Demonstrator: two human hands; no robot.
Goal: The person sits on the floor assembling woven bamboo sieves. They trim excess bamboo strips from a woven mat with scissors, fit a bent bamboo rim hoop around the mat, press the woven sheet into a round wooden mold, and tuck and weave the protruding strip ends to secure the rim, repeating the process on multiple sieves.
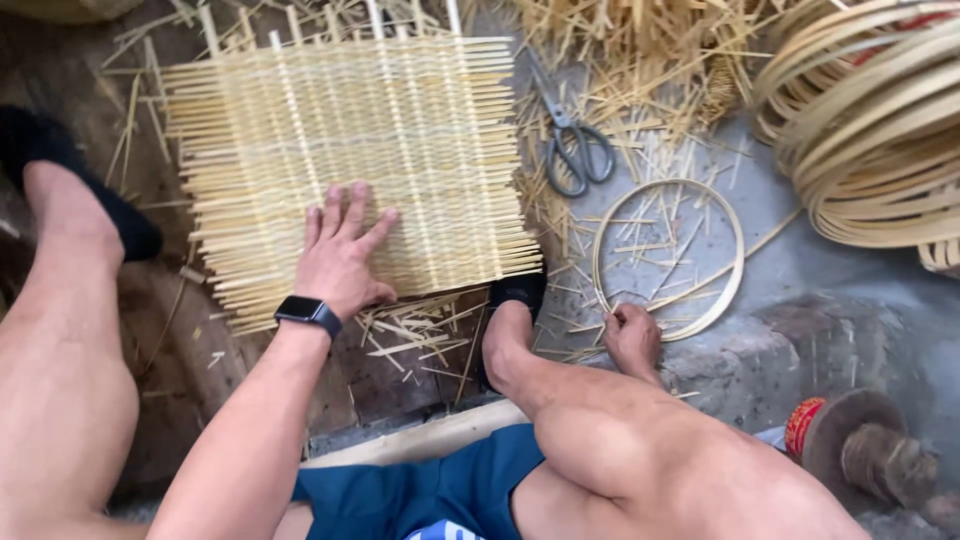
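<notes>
Head view, looking down. A square woven mat of pale split strips is laid flat on the floor, its loose strip ends left projecting on all four sides. The left hand is pressed palm-down on the near edge of the mat, the fingers spread wide and nothing gripped; a dark watch is worn on its wrist. The near right corner of the mat is pinned under the right foot in a black shoe, while the other foot, also in black, is set off the mat to the left.

The right hand is lowered to the floor just right of that foot. Its fingers are curled inward around the near rim of a thin cane hoop, which lies flat on the floor beside the mat; whether the rim is actually pinched cannot be told, since the fingertips are turned away.

Grey-handled scissors are seen lying just beyond the hoop, among scattered strip offcuts. A stack of coiled cane rings is seen at upper right, well apart from both hands. A spool with a red band rests at lower right, near the right knee.
</notes>
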